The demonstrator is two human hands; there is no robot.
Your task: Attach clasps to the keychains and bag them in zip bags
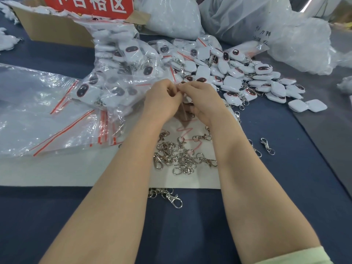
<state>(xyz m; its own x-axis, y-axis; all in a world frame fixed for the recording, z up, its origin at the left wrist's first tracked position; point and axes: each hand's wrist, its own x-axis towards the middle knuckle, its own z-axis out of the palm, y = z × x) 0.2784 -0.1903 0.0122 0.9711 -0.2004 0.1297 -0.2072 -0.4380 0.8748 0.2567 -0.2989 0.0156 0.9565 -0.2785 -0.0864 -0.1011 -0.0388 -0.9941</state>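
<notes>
Left grip [162, 100] and right grip [200, 101] both pinch the top of a clear bag [184, 111] over the middle of the desk [285, 168]. Loose clasps [179, 157] lie nearer the front edge, and keychains [238, 77] are heaped toward the far edge.

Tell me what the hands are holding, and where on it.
The left hand and right hand pinch the top edge of a clear zip bag; its contents are hidden.

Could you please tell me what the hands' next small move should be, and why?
Probably run the fingers along the top edge of the small clear bag to seal it: left hand and right hand both pinch that edge, the bag hanging between them. Whether it is already sealed is too small to tell.
</notes>
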